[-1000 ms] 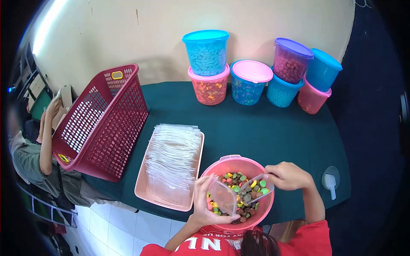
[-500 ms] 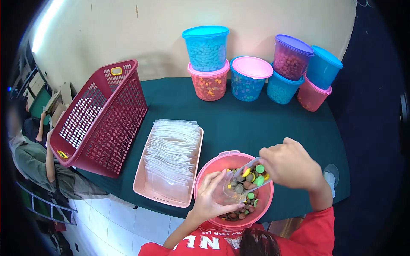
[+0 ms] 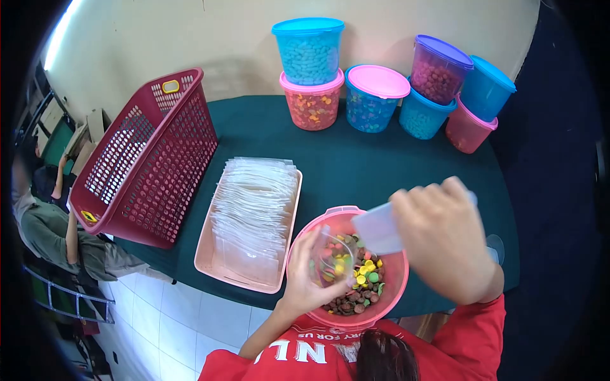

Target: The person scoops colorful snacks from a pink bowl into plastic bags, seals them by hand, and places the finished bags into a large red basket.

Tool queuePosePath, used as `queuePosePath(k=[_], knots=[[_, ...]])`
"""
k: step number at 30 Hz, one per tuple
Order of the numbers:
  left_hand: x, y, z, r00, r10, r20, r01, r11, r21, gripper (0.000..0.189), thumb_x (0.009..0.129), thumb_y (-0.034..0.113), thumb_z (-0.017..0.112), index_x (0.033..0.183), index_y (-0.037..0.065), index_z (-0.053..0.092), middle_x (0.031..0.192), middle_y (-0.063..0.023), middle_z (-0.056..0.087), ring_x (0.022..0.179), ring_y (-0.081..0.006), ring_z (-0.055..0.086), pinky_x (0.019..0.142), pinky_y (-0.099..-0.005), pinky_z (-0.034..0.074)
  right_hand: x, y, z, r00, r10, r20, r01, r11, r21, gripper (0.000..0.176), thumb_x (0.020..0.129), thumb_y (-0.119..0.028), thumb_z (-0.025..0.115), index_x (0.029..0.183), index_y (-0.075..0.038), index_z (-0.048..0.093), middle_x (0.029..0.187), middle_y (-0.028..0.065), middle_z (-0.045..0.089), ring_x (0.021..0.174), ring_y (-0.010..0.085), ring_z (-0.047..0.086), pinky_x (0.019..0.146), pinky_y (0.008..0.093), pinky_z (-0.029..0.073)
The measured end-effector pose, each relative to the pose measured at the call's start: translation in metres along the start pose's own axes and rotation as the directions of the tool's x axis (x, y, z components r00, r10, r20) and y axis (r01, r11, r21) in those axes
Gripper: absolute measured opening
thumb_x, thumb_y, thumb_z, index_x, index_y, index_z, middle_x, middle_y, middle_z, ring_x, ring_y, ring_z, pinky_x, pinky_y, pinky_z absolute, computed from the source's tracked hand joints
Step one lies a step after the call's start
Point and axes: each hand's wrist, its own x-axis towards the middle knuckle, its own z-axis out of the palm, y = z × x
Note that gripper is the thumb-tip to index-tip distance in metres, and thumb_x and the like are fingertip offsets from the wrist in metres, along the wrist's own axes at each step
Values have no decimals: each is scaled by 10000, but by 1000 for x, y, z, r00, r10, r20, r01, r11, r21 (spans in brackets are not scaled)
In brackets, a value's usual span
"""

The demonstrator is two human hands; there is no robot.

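My left hand (image 3: 304, 274) is wrapped round a clear plastic cup (image 3: 333, 259), which is tilted above the pink tub. Yellow, green and reddish candies show inside the cup. My right hand (image 3: 445, 238), blurred by motion, grips a translucent scoop (image 3: 376, 230) just to the right of the cup. No candy can be made out on the scoop. Below both hands, the round pink tub (image 3: 398, 286) holds many brown, yellow and green button-shaped candies.
A peach tray (image 3: 240, 282) of stacked clear bags (image 3: 254, 209) is left of the tub. Further left stands a maroon basket (image 3: 159, 171). Lidded candy tubs (image 3: 311, 108) line the wall. A clear round item (image 3: 495, 247) lies at the right. Another person (image 3: 51, 232) is at far left.
The scoop, full of candies at the cup's mouth before, has moved up and away from it, its candies no longer visible. The cup is now more upright and has candies in it.
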Motion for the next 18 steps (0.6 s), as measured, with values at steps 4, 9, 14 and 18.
queuePosePath(k=[4,9,14,18], knots=[[-6,-12,3,982,-180,-57,166,967,-195,842,669,254,672,1281,-70,193,1221,-210,313,1170,-303,315,973,-386,253,-7,4,40,992,-82,100,82,997,4,128,666,-93,535,777,-48,492,679,69,526,673,203,528,679,304,349],[-9,-10,6,952,-275,-137,181,861,-475,802,747,311,522,1307,-73,95,1293,-220,197,1235,-291,216,1007,-388,187,-21,-25,129,918,-216,332,284,944,-171,172,719,-141,522,869,-59,501,766,52,558,744,158,530,710,276,331],[-11,-12,7,956,-265,-129,178,869,-463,854,729,381,474,1321,-59,42,1318,-217,166,1250,-287,194,1016,-383,168,-25,-22,137,918,-219,330,261,961,-91,138,722,-150,521,830,-65,543,719,27,564,734,142,539,711,270,333],[-12,-12,5,959,-259,-113,177,862,-474,873,700,392,472,1320,-57,54,1325,-228,157,1243,-299,214,1010,-388,193,-30,-11,135,821,-331,465,321,941,102,77,668,-146,583,707,-92,620,723,6,579,731,156,565,705,286,338]])
